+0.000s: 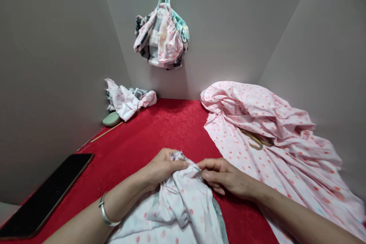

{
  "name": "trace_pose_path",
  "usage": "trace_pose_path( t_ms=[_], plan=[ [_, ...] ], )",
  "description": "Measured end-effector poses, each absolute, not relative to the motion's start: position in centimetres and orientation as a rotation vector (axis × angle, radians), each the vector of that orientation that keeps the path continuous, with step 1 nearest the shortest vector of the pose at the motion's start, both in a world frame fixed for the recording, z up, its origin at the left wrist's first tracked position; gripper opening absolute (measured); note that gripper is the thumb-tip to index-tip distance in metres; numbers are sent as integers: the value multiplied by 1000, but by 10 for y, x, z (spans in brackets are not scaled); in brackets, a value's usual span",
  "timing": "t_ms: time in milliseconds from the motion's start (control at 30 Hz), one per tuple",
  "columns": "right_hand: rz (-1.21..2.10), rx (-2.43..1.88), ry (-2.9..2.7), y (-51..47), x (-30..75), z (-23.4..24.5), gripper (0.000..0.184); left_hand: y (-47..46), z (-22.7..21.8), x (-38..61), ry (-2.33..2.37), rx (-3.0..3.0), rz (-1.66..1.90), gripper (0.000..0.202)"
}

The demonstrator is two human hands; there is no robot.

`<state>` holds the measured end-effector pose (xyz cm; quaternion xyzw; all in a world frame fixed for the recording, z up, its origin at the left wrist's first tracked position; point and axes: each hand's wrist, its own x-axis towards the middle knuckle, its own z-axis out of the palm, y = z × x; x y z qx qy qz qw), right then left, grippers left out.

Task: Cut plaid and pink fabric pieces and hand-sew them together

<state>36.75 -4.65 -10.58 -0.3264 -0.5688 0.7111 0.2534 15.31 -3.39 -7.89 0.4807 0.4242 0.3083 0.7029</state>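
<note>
My left hand [164,167] is closed on a bunched edge of white fabric with pinkish-red dots [183,198], its thumb lying on top of the folds. The rest of this fabric hangs down toward me, with a grey-green layer [219,217] showing along its right side. At the gathered edge, my right hand [224,175] has its thumb and index finger in a pinch, touching or very near the cloth. Whatever lies between those fingertips is too small to make out. The other right fingers are curled beneath.
Pink dotted fabric [251,103] lies heaped at the right, with gold-coloured scissors handles [257,140] showing among it. A black phone [45,194] is on the red cloth [171,122] at left. Behind it are fabric scraps [126,101], a green oval object [112,119] and a thin stick [107,131]. Sewn cloth pieces [162,38] hang from a hook.
</note>
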Motion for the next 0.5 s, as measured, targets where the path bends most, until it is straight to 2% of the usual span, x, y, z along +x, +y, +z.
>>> trace_pose_path(
  t_ms=[500],
  plan=[
    [1866,-955,-1613,-47,365,-102,38,-34,-81,154,982,1142,662,21]
  ],
)
